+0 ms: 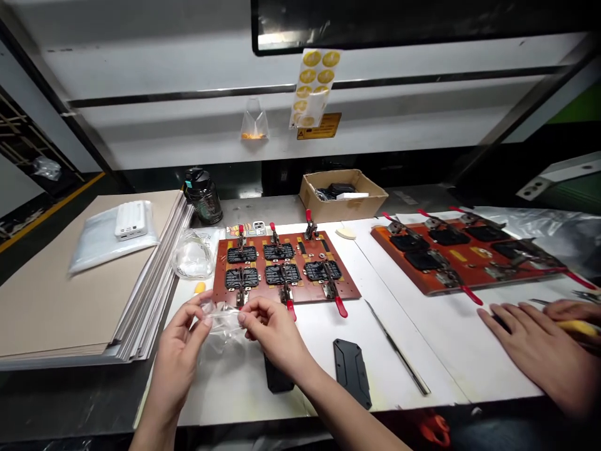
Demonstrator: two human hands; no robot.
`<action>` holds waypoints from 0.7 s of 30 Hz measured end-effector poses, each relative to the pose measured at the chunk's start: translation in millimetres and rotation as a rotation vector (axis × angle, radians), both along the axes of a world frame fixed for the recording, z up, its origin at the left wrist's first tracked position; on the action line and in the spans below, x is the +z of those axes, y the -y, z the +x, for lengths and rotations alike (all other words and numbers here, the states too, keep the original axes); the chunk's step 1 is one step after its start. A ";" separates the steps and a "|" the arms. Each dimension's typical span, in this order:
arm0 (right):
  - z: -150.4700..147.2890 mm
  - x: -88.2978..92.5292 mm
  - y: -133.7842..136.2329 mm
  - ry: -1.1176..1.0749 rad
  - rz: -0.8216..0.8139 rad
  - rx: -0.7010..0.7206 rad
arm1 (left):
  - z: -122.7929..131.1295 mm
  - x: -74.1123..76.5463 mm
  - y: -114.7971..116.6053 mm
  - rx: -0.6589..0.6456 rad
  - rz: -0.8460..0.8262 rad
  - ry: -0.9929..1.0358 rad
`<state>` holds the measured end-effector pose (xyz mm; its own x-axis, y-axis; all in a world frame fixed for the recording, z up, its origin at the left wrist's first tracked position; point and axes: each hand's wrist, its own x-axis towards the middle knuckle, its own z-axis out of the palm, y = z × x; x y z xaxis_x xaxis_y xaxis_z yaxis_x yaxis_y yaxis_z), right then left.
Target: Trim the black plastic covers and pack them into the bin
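2 pinches on my feed: L hand (181,341), R hand (276,331) grip clr film (226,321), fingertips closed, prob. to tension it; clamps (340,307) prob. pin blk plates (272,275) on fixture (307,292).

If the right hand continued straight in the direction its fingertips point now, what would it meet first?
Beyond the clear plastic that it pinches, the right hand would probably meet the left hand first, across the plastic's other side. Depth is uncertain from this single view.
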<state>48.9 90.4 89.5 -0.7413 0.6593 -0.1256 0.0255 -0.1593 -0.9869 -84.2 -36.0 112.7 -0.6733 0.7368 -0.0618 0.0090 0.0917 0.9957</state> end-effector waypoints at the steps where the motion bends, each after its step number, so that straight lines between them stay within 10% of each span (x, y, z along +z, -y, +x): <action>1: 4.1 1.4 2.6 0.042 0.063 -0.011 | 2.6 -2.9 1.7 0.011 0.015 0.028; 7: 12.7 12.1 10.3 0.180 0.369 0.015 | 16.8 -22.2 0.1 0.145 -0.070 -0.318; 13: 21.1 0.5 5.9 0.478 0.731 0.164 | 4.9 -31.0 14.6 0.006 -0.182 -0.443; 18: 31.2 -3.8 0.5 0.611 0.707 0.065 | -6.2 -22.9 36.7 0.416 -0.140 -0.305; 21: 34.1 -1.3 1.0 0.572 0.666 0.032 | 2.7 -9.2 46.4 0.445 -0.066 -0.020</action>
<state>83.0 89.4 88.2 -0.7017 0.7080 -0.0800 0.5392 0.4542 -0.7092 -81.5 -82.4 103.5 -0.9254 0.3700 -0.0826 -0.0264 0.1546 0.9876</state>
